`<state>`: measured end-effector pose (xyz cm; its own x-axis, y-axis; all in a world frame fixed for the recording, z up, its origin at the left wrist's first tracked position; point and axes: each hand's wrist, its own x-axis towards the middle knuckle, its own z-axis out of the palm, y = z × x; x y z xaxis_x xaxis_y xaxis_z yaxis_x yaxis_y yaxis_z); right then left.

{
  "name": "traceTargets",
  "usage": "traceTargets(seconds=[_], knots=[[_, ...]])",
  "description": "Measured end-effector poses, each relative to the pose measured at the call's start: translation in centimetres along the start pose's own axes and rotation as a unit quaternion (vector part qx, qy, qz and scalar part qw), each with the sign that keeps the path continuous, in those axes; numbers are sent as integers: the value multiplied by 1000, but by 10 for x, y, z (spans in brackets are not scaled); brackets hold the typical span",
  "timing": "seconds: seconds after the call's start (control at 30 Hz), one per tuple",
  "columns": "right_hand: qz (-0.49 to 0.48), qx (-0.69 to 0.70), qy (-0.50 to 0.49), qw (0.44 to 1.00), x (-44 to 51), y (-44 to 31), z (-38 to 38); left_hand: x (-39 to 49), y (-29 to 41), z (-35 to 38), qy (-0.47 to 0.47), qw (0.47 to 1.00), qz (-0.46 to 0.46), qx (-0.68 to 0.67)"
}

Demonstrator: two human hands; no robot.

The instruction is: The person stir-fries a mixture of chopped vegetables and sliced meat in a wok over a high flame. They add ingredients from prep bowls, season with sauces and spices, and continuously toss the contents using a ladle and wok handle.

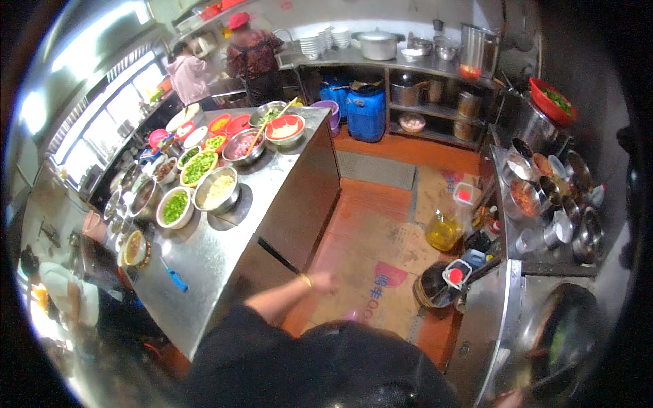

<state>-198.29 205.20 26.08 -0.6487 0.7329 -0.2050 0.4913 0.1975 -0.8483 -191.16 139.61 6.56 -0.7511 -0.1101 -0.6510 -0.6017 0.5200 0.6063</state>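
Observation:
My left hand (pixel 325 282) hangs in front of me over the cardboard on the floor, beside the steel counter; it is blurred, and nothing shows in it. A yellow band circles that wrist. At the bottom right edge my right hand (pixel 510 399) shows only in part, by the handle end of a dark utensil that reaches into a wok (pixel 566 326). Something green lies in the wok. On the counter (pixel 224 265) to the left are a blue-handled tool (pixel 176 279), a bowl of chopped greens (pixel 175 208) and a steel bowl of pale chopped food (pixel 218 189).
An oil jug (pixel 444 232) and a dark bucket (pixel 433 288) stand on the floor by the right-hand counter, which holds several seasoning bowls (pixel 524 199). Blue drums (pixel 366 117) stand under the back shelf. Two people are at the back left; another person is at the lower left.

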Motion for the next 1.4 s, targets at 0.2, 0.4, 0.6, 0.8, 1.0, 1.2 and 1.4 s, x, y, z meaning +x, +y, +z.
traceTargets(seconds=[0.2, 0.4, 0.6, 0.8, 1.0, 1.2, 1.4], knots=[[37, 176, 16, 983, -7, -20, 53, -17, 12, 48, -1, 987, -50, -155], [-27, 402, -54, 914, -36, -46, 191, -15, 36, -45, 68, 941, 54, -326], [46, 541, -377, 750, -190, -133, 330, -36, 55, -155, 14, 936, 166, -309], [207, 446, -779, 389, -370, -214, 420, -65, 81, -275, -14, 858, 371, -355], [229, 131, -940, 216, -515, -241, 486, -96, 82, -325, 59, 702, 454, -545], [60, -120, -970, 203, -597, -237, 558, -178, -11, -370, 322, 502, 452, -663], [-142, -255, -914, 280, -596, -265, 683, -241, -83, -344, 288, 354, 491, -742]])
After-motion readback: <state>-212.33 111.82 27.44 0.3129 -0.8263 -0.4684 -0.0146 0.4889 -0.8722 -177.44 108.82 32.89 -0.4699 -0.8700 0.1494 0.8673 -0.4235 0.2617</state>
